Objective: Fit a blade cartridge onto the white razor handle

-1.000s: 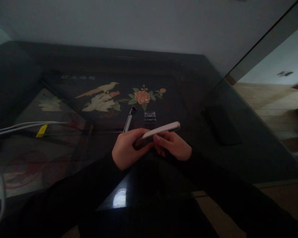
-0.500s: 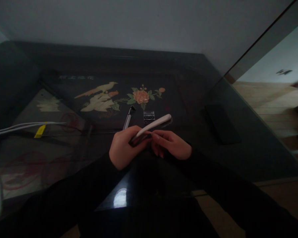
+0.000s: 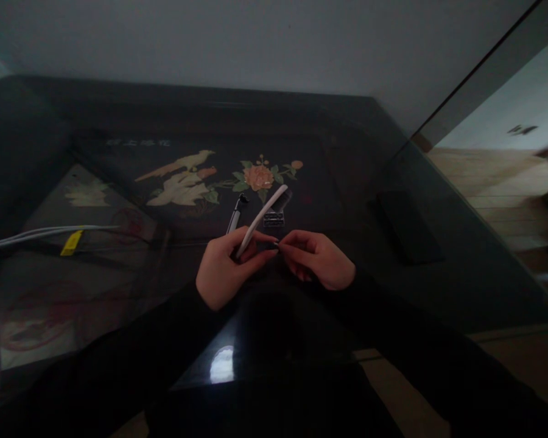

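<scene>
My left hand point(image 3: 221, 271) grips the lower end of a slim phone in a white case point(image 3: 262, 219), which points up and away, tilted on edge. My right hand point(image 3: 317, 261) is pinched at the phone's lower edge, thumb and forefinger together on something tiny that I cannot make out. Both hands hover over a dark glass-topped table point(image 3: 369, 182). Just beyond the phone lie a small clear plastic box point(image 3: 274, 219) and a thin pen-like tool point(image 3: 235, 219).
Under the glass is a bird-and-flower inlay point(image 3: 219, 179). White cables with a yellow tag point(image 3: 70, 242) run in from the left. A flat black object point(image 3: 408, 228) lies at the right. The table's right edge borders a light wooden floor point(image 3: 506, 188).
The phone has swung from lying nearly flat, pointing right, to standing steeper and pointing away. My right hand has gone from supporting it underneath to pinching at its lower edge.
</scene>
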Tool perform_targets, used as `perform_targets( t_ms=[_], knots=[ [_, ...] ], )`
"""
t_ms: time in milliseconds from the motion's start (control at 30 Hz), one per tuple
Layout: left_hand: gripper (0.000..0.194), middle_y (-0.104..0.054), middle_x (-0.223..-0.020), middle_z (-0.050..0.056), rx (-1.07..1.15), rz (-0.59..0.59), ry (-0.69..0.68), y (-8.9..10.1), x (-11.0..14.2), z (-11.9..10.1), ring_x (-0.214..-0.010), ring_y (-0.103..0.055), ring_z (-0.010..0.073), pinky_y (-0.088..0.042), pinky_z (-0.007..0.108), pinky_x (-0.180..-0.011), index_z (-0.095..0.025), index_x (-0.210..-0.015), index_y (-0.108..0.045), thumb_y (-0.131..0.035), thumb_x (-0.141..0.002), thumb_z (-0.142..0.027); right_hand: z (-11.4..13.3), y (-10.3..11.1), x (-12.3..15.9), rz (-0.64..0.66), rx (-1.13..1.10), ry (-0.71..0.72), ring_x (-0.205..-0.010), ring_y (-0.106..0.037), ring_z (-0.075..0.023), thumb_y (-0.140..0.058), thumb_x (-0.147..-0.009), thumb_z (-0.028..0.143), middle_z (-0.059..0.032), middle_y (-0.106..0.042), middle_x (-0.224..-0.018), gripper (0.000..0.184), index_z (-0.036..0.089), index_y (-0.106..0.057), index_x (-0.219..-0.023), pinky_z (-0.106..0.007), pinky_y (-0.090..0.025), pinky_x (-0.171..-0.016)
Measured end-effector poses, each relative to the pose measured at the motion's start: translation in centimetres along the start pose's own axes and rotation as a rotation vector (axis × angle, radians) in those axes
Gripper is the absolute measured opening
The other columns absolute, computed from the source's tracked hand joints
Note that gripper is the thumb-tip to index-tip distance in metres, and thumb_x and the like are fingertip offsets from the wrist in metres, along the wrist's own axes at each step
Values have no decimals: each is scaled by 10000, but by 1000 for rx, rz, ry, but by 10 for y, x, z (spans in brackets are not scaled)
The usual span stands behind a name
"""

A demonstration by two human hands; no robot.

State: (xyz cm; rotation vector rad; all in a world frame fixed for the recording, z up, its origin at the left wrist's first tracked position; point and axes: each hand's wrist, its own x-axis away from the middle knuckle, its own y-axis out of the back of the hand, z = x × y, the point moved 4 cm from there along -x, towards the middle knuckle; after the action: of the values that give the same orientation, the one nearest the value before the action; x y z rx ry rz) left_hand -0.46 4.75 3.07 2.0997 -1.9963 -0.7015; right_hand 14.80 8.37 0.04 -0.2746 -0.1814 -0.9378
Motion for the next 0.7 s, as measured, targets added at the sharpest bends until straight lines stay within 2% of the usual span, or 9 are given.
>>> perform_targets(
  t_ms=[367,600,700],
  knots=[
    [151,-372,-507,-88,-62,36,-25,1,-1,-1,-453,-362,63,-323,183,-480,-176,-877,-724,-709,-737,-232,16,3,6,-49,133,48,-374,-434,-45,-745,-688,426,73,-519,-468,331,162,-544,-688,-160,-312,-347],
    [132,-568,-587,-39,-169,74,-119,2,-1,-1,-490,-426,81,-376,193,-519,-197,-864,-747,-712,-747,-246,16,4,7,-35,213,131,-379,-418,-44,-656,-764,463,63,-502,-475,334,168,-531,-670,-178,-307,-365],
    [129,-601,-620,-24,-159,79,-126,3,-1,-2,-509,-453,90,-378,197,-520,-195,-865,-745,-711,-751,-245,20,3,9,-37,242,170,-404,-437,-52,-668,-757,467,54,-510,-501,337,166,-542,-672,-187,-327,-386]
  ],
)
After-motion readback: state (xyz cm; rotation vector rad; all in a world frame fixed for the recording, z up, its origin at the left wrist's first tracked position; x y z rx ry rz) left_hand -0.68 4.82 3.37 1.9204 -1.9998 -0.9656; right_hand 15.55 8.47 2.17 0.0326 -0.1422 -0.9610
